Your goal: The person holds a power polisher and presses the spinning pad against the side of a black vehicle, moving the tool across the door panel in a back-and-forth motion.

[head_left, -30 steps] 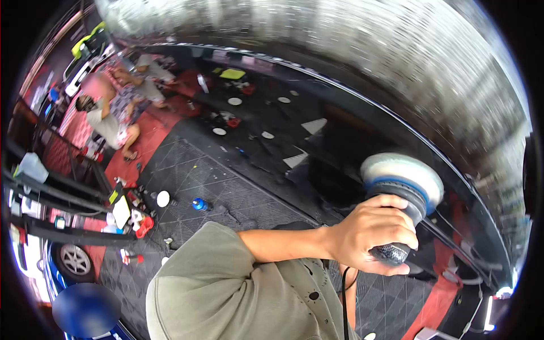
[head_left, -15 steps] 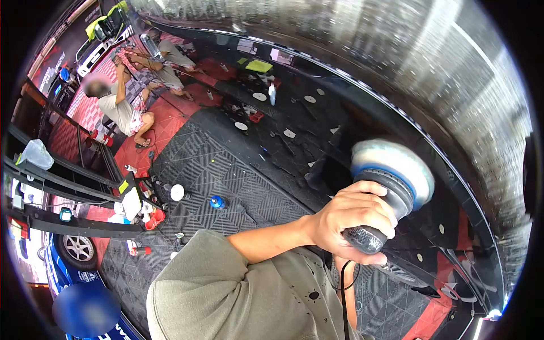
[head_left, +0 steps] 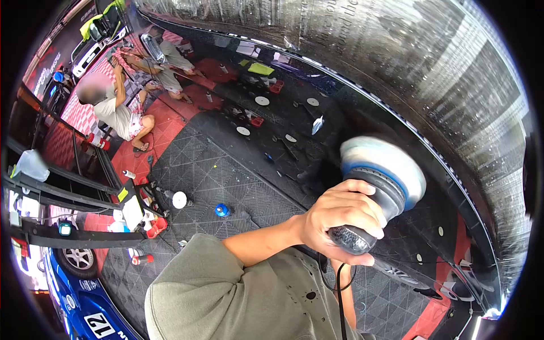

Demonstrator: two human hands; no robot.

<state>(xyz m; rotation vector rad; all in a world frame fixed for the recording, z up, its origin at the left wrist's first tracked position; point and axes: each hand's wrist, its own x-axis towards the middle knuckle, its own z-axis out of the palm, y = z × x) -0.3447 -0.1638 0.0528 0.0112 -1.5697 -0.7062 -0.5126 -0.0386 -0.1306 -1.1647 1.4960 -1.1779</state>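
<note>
My left hand (head_left: 348,218) is closed around the black handle of a corded polisher (head_left: 377,195). The polisher's round white pad (head_left: 385,167) with a blue edge looks smeared by motion and lies at the glossy black car side panel (head_left: 226,122). Behind the polisher, my right forearm (head_left: 347,292) shows in part, while its hand is hidden from view. A black cord (head_left: 341,306) hangs down in front of my shirt.
A wet, streaked car window (head_left: 396,62) curves above the panel. Another person (head_left: 122,110) crouches at left beside the car. On the dark tiled floor stand a blue-topped bottle (head_left: 222,210) and a white round pad (head_left: 179,199). A blue car (head_left: 85,300) is at lower left.
The polisher and my left hand have shifted slightly left in view. The view has also tilted a little, showing more of the blue car and window.
</note>
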